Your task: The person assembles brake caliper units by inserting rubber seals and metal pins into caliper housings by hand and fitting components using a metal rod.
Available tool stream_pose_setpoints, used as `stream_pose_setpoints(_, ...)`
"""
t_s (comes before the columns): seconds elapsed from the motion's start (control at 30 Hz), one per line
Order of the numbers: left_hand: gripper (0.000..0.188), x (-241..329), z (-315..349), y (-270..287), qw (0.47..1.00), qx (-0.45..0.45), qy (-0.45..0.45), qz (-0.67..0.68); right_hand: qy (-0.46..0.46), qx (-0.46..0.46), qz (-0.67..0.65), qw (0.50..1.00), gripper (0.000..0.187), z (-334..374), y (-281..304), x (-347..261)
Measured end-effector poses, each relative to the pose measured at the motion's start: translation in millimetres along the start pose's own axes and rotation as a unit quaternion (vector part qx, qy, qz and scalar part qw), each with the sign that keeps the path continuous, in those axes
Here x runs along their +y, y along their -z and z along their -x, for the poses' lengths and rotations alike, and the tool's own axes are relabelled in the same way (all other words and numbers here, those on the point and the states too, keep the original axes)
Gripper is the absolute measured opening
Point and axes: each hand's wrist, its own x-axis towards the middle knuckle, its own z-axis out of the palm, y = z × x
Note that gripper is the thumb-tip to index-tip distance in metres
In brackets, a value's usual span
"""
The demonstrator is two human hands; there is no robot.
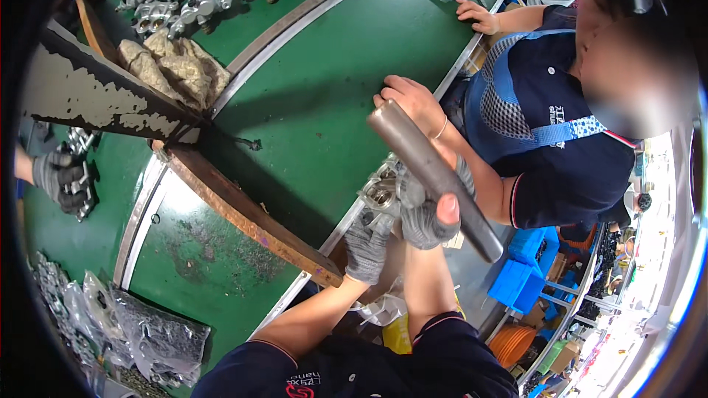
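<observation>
My left hand (pixel 367 245), in a grey knit glove, is closed around a silver cast-metal part (pixel 380 193) with a round opening facing up. Just right of it, my right hand (pixel 425 227), also gloved, grips a thick dark metal bar (pixel 435 166). Its bare thumb tip lies across the bar's near face. The bar slants from upper left to lower right and hides some of the casting and of my right fingers. Whether bar and casting touch, I cannot tell. Both hands are over the edge of the green work surface (pixel 332 96).
A co-worker (pixel 546 110) stands at the right, one bare hand beside the bar. Left of me are a rusty curved strip (pixel 251 225), a peeling post (pixel 110 88), rags (pixel 173 66) and bagged parts (pixel 158 332). Another gloved hand (pixel 63 180) holds a casting. Blue bins (pixel 520 280) stand lower right.
</observation>
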Motion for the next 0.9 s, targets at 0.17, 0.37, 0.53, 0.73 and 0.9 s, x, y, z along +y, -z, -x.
stream_pose_setpoints(0.17, 0.038, -2, 1, -1, 0.999, 0.026, -0.031, 0.011, -0.005, 0.026, -0.033, 0.999, 0.083, 3, 4, -1)
stream_pose_setpoints(0.37, 0.033, 3, 0, 0, 0.999, 0.002, -0.034, -0.024, 0.009, -0.006, 0.009, 1.0, 0.086, 7, 9, 7)
stream_pose_setpoints(0.53, 0.041, -6, -1, -1, 0.998, 0.01, -0.031, -0.046, -0.043, -0.011, -0.046, 0.998, 0.09, 7, 9, 3)
stream_pose_setpoints(0.73, 0.043, -3, -1, -1, 1.0, 0.025, 0.006, 0.015, -0.074, -0.035, -0.019, 0.996, 0.092, 7, 11, 17)
stream_pose_setpoints(0.9, 0.027, -15, -3, 7, 0.986, -0.007, -0.094, -0.139, -0.093, -0.027, -0.054, 0.994, 0.094, 13, 12, 26)
